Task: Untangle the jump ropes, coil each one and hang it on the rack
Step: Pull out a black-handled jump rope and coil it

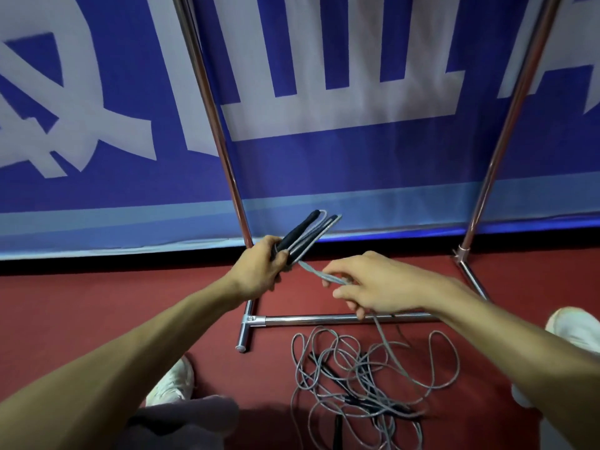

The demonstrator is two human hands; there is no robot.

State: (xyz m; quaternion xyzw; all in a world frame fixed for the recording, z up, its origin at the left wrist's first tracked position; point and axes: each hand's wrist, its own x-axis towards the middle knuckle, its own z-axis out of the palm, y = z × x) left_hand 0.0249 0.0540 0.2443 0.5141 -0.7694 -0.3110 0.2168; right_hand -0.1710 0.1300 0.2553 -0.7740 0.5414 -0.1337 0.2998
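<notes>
While the left hand clamped the handles, tips toward 1 o'clock, the right hand pinched the cord at its 4 o'clock, the tangle lying at 6 o'clock.

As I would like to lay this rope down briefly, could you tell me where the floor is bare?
Bare red floor lies left of the rack foot, below the banner. A narrower strip lies between the banner and the cross bar. In front of the cross bar it is crowded: the rope tangle sprawls between the left shoe and the right shoe.
</notes>
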